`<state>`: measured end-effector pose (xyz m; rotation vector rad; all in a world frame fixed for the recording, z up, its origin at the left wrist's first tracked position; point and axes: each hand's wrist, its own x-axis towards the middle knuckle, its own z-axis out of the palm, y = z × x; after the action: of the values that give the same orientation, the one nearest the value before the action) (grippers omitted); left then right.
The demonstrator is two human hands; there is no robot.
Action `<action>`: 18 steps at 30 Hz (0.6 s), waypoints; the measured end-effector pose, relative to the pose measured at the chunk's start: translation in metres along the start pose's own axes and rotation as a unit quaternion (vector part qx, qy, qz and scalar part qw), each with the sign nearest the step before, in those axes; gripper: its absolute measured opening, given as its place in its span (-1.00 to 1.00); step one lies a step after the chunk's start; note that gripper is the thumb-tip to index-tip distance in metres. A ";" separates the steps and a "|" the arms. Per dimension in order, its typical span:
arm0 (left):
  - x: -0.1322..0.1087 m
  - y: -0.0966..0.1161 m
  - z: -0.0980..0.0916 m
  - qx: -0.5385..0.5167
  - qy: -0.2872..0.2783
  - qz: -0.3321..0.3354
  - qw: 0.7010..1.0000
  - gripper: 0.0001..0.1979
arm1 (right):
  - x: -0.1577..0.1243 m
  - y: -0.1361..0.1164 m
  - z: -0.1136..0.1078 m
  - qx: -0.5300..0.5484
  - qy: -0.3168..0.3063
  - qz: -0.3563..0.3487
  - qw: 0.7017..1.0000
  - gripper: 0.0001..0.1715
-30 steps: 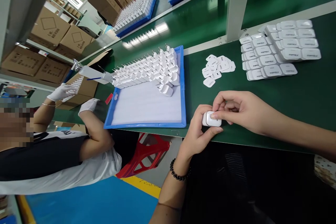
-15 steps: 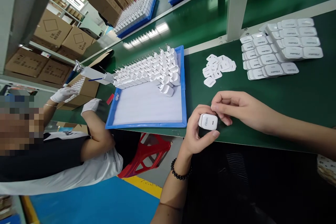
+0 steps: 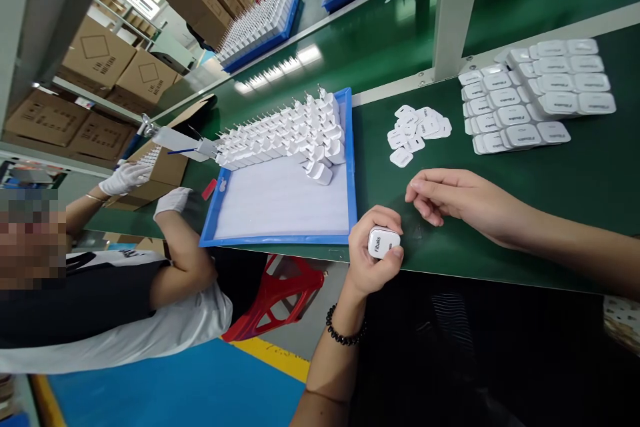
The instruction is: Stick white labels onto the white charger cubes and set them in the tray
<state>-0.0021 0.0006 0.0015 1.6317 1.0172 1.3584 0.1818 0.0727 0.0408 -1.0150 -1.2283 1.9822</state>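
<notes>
A white plug charger (image 3: 383,243) lies in my left hand (image 3: 369,265), which is closed round it with the thumb on its edge. Its printed face, with a small dark slot, is turned up; its pins are hidden. Just right of it, above the table, is my right hand (image 3: 450,199), its thumb and index finger drawn together and the other fingers curled. Whether something thin is between those fingers I cannot make out. Beyond my right hand is a loose pile of white printed face plates (image 3: 419,128). Left of my hands, a blue tray (image 3: 352,180) bears rows of white chargers (image 3: 285,130), pins up.
Stacks of white printed plates (image 3: 540,103) stand at the right of the green table (image 3: 525,193). More blue trays of chargers (image 3: 265,20) are on the shelf behind. At left, a co-worker's gloved hands (image 3: 125,177) are near a cardboard box (image 3: 167,177). A red stool (image 3: 285,297) stands below.
My left hand has moved slightly left and down, tilting the charger and closing more tightly round it. My right hand has come apart from it. The co-worker's far glove has shifted slightly.
</notes>
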 end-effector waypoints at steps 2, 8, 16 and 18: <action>-0.001 0.000 0.000 0.002 0.009 -0.003 1.000 -0.69 | 0.000 0.000 0.000 -0.004 0.000 -0.003 1.000 -0.36; -0.002 0.000 0.001 -0.013 0.024 -0.015 1.000 -0.72 | 0.000 0.003 0.000 -0.027 -0.012 -0.011 1.000 -0.40; 0.003 -0.002 -0.003 -0.038 -0.008 -0.053 0.998 -0.56 | 0.001 0.002 -0.001 -0.026 -0.003 -0.004 1.000 -0.41; 0.002 -0.003 -0.003 -0.027 -0.018 -0.051 0.998 -0.58 | 0.001 0.001 -0.002 -0.025 -0.001 -0.006 1.000 -0.43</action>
<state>-0.0056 0.0038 0.0001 1.5377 1.0207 1.2740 0.1828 0.0737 0.0389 -1.0278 -1.2889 1.9518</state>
